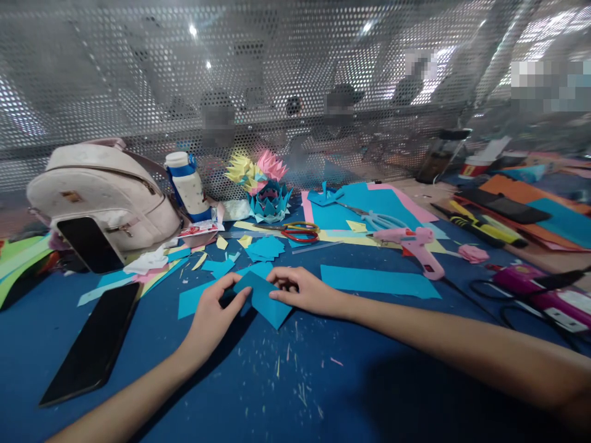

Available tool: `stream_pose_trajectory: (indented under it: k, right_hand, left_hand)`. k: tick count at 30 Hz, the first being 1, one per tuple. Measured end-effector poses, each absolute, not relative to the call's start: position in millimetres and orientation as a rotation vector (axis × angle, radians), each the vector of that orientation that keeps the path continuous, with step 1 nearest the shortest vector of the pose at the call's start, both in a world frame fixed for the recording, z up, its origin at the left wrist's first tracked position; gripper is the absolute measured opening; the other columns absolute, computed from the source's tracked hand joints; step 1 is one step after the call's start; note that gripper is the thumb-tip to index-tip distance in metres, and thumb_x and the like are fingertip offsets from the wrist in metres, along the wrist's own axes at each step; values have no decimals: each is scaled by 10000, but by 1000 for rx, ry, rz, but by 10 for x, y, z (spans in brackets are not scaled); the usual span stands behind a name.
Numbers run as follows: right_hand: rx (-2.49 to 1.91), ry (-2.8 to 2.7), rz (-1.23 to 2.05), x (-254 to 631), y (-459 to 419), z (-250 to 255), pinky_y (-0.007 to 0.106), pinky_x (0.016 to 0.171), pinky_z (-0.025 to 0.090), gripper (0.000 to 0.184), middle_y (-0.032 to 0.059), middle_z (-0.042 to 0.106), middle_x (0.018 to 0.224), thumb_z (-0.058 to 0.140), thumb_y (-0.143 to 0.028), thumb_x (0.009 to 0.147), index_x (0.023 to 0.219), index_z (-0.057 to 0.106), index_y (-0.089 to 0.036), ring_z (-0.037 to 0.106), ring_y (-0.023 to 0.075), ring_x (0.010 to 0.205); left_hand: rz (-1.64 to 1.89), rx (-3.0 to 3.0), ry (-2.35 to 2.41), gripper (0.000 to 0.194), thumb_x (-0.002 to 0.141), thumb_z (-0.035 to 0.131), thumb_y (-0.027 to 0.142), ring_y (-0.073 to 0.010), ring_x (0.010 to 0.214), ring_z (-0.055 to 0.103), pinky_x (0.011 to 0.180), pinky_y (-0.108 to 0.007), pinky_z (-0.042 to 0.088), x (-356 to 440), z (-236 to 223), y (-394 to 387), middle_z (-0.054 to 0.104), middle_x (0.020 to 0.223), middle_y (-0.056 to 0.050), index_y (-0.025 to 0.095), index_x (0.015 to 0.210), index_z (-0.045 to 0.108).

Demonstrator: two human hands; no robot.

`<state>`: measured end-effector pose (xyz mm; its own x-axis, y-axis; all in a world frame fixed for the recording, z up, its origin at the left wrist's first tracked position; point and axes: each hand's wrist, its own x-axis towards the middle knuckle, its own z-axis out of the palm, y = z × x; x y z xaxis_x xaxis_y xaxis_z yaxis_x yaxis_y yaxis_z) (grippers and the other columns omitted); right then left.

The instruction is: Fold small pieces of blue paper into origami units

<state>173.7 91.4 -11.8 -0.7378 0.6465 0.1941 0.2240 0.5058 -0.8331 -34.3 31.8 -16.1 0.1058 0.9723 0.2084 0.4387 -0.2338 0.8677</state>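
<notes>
A folded piece of blue paper (265,300) lies on the dark blue table (286,394) in front of me. My left hand (213,312) pinches its left corner, thumb on top and fingers curled under the edge. My right hand (302,290) presses down on its upper right part with bent fingers. Other blue paper pieces lie around it: a long strip (378,282) to the right, a sheet (194,300) to the left, and a small stack of blue squares (265,248) behind.
A black phone (95,341) lies at left. A second phone (90,244) leans on a white backpack (99,187). Further back are a bottle (188,184), paper flowers (265,184) and red-and-yellow scissors (298,231). A pink glue gun (413,243) and tools lie at right. A perforated metal screen (295,86) stands at the back.
</notes>
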Motion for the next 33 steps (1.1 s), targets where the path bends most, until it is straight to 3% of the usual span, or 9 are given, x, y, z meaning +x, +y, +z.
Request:
stream_pose_trajectory:
  k: [4, 10, 21, 27, 33]
  right_hand:
    - [-663, -2282, 1113, 1734, 913, -127, 202, 574, 358, 133, -25, 514, 690, 595, -276, 858, 861, 585, -144, 430, 87, 606]
    - [-610, -2307, 1051, 1742, 919, -142, 204, 591, 399, 138, 10, 580, 823, 597, -259, 856, 930, 599, -143, 470, 92, 640]
    - [-538, -2284, 1024, 1740, 915, -117, 218, 627, 419, 82, 22, 568, 851, 595, -231, 850, 877, 592, -154, 498, 109, 710]
    - [-716, -2166, 976, 1768, 875, -134, 209, 509, 315, 80, -71, 380, 546, 561, -216, 855, 899, 593, -156, 351, 80, 502]
    - [-709, -2135, 1001, 1759, 856, -95, 212, 545, 379, 100, 1, 580, 748, 470, -174, 882, 910, 565, -162, 493, 93, 592]
  left_hand:
    - [1132, 1657, 1399, 148, 875, 538, 349, -135, 612, 476, 565, -228, 355, -372, -213, 337, 551, 705, 32, 202, 859, 545]
    - [1163, 1601, 1432, 243, 856, 555, 345, -124, 579, 444, 536, -223, 336, -371, -234, 352, 543, 739, 35, 219, 1055, 500]
    - [1142, 1613, 1386, 268, 857, 555, 364, -154, 668, 548, 603, -263, 420, -371, -232, 352, 608, 821, -6, 203, 1064, 498]
    - [1128, 1608, 1284, 188, 851, 578, 343, -156, 673, 577, 614, -265, 445, -358, -178, 337, 621, 775, -7, 190, 955, 544]
    - [978, 1779, 1315, 194, 854, 577, 348, -152, 638, 533, 607, -269, 414, -326, -208, 289, 579, 684, 0, 178, 759, 570]
